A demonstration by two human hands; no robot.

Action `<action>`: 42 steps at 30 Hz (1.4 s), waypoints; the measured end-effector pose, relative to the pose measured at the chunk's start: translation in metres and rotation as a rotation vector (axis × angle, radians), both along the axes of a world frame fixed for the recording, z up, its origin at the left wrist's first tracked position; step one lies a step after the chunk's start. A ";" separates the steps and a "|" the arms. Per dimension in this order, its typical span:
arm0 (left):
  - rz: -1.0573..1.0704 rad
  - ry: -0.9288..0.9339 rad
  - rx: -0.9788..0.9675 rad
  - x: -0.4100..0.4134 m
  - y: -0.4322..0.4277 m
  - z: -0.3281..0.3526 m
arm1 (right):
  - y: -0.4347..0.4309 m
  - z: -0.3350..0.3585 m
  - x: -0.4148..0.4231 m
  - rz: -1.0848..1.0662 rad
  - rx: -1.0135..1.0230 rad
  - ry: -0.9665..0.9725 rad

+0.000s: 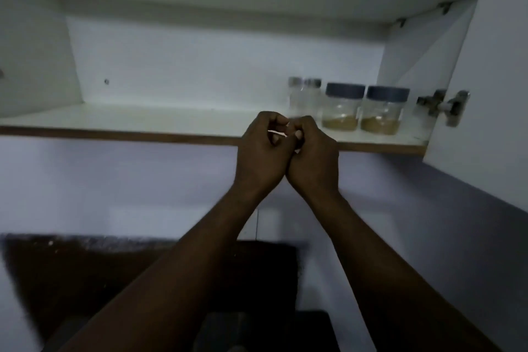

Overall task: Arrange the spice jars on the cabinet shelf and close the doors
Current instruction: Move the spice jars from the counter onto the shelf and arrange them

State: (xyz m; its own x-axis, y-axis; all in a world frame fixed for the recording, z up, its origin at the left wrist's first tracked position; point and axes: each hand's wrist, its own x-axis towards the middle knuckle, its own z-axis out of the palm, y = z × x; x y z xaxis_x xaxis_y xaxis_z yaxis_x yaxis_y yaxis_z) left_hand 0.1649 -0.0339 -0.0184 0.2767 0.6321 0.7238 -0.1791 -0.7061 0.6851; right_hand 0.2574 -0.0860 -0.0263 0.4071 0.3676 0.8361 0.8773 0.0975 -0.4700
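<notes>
**Left hand (261, 151) and right hand (313, 157) bunched together at the shelf lip**

Both hands are held up in front of the brown-edged white cabinet shelf (143, 117). They press side by side, with the fingers curled in toward the palms. Neither plainly holds anything. The pale sliver between the fingers looks like shelf showing through, though something tiny in there cannot be ruled out.

From the hands, the spice jars stand at about two o'clock, all upright on the right end of the shelf. Nearest are a small clear glass jar with a silver cap (295, 96) and a second small silver-capped jar (313, 96). They stand close together, are blurred, and seem empty or nearly so. At three o'clock from them stand a wide clear jar with a dark blue-grey lid (343, 107) and a second wide blue-lidded jar (384, 111), just beside each other. Each has a shallow layer of yellow-brown powder at the bottom.

Judging by that row, the arranging looks about finished, and the doors are what is left. The white right door (485, 80) stands open at three o'clock on its metal hinge (445, 106); the left door is out of view. To close the doors well, the hands should part. The right one should take the door by its free edge, away from the hinge, and swing it smoothly. The second wide blue-lidded jar sits close to the hinge side, so it should be checked for clearance before the door comes home. Fingers should be kept off the shelf lip.
</notes>
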 end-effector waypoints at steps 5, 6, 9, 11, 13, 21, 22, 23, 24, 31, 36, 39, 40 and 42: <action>0.017 0.143 -0.032 -0.082 -0.019 -0.104 | -0.021 -0.112 -0.068 0.099 -0.215 0.083; 0.021 0.202 -0.069 -0.098 -0.021 -0.129 | -0.024 -0.137 -0.080 0.129 -0.286 0.114; 0.080 0.358 -0.185 -0.148 -0.025 -0.210 | -0.036 -0.213 -0.119 0.256 -0.492 0.168; 0.136 0.468 -0.252 -0.178 -0.030 -0.258 | -0.045 -0.255 -0.141 0.349 -0.645 0.182; 0.173 0.579 -0.338 -0.203 -0.038 -0.298 | -0.052 -0.292 -0.163 0.399 -0.778 0.201; 0.235 0.819 -0.465 -0.264 -0.068 -0.388 | -0.074 -0.374 -0.222 0.405 -1.067 0.234; 0.237 0.844 -0.489 -0.267 -0.070 -0.396 | -0.076 -0.381 -0.225 0.396 -1.104 0.231; 0.231 0.876 -0.527 -0.269 -0.071 -0.404 | -0.078 -0.387 -0.227 0.391 -1.150 0.222; 0.217 0.914 -0.573 -0.271 -0.073 -0.411 | -0.080 -0.393 -0.229 0.390 -1.195 0.214; 0.144 1.259 -0.747 -0.291 -0.082 -0.460 | -0.093 -0.435 -0.240 0.377 -1.471 0.335; 0.033 1.237 -0.723 -0.297 -0.084 -0.475 | -0.099 -0.447 -0.249 0.428 -1.439 0.460; 0.076 1.240 -0.632 -0.298 -0.085 -0.478 | -0.102 -0.450 -0.249 0.427 -1.407 0.448; 0.091 1.237 -0.603 -0.299 -0.086 -0.478 | -0.103 -0.451 -0.249 0.428 -1.401 0.452; 0.097 1.208 -0.566 -0.301 -0.086 -0.479 | -0.107 -0.451 -0.249 0.432 -1.374 0.461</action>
